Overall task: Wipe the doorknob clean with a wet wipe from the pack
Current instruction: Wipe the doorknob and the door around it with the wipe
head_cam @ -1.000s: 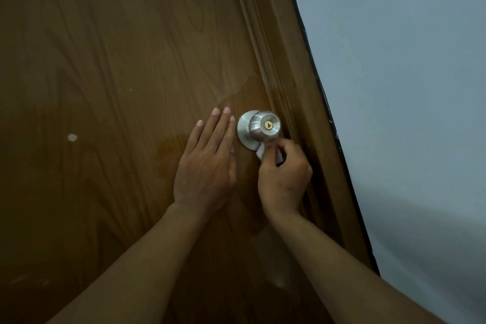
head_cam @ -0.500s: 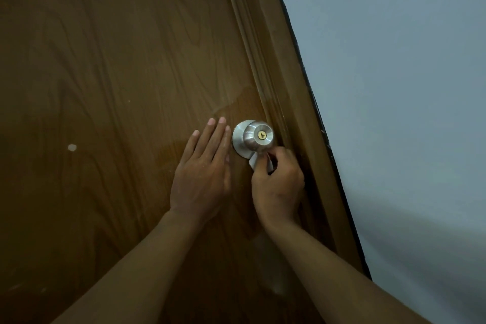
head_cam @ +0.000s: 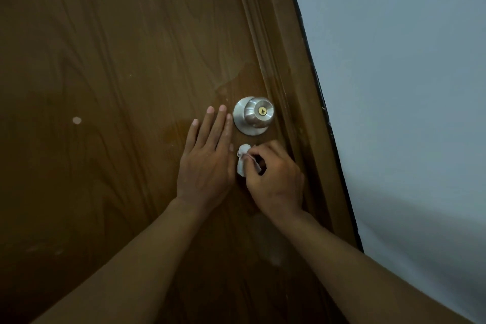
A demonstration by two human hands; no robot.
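A round silver doorknob (head_cam: 254,115) with a brass keyhole sits on a brown wooden door (head_cam: 118,87). My left hand (head_cam: 207,160) lies flat on the door just left of the knob, fingers straight and together. My right hand (head_cam: 276,179) is below the knob, fingers pinched on a crumpled white wet wipe (head_cam: 243,159). The wipe hangs a little under the knob's round base plate, apart from it. The pack of wipes is not in view.
The door frame (head_cam: 294,87) runs down the right of the knob, with a pale grey wall (head_cam: 394,87) beyond it. A small white spot (head_cam: 76,120) marks the door on the left. Damp-looking patches show on the wood around the knob.
My right hand has come down off the underside of the knob with the wipe, and the whole knob now shows. My left hand stays flat on the door.
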